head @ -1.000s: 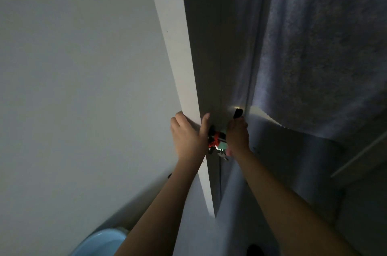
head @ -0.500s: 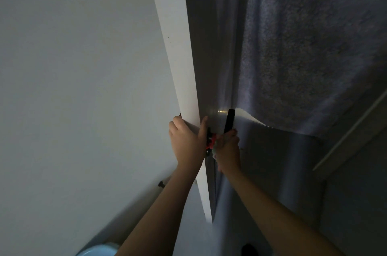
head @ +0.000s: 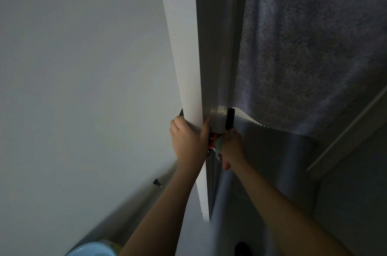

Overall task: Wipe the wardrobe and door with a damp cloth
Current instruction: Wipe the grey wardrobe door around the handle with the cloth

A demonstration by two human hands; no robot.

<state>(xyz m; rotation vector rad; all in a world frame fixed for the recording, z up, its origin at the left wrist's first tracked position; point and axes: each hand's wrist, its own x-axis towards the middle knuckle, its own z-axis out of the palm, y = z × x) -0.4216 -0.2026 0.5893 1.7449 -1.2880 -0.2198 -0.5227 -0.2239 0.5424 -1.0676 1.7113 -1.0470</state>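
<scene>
Left hand (head: 189, 142) gripping smooth white door (head: 184, 50) edge, right hand (head: 231, 146) clutching crumpled cloth (head: 219, 143)

Light: dim overall, brightest on the pale door edge (head: 184, 46) | Glare: small highlight on the metal by the black handle (head: 230, 118) | Shadow: right side deeply shaded | Blur: lower edge smeared | Distortion: straight lines bent by wide-angle lens

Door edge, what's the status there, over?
Left hand grips the door edge. Right hand holds a pale cloth at the black handle. Grey towel hangs close behind.
</scene>
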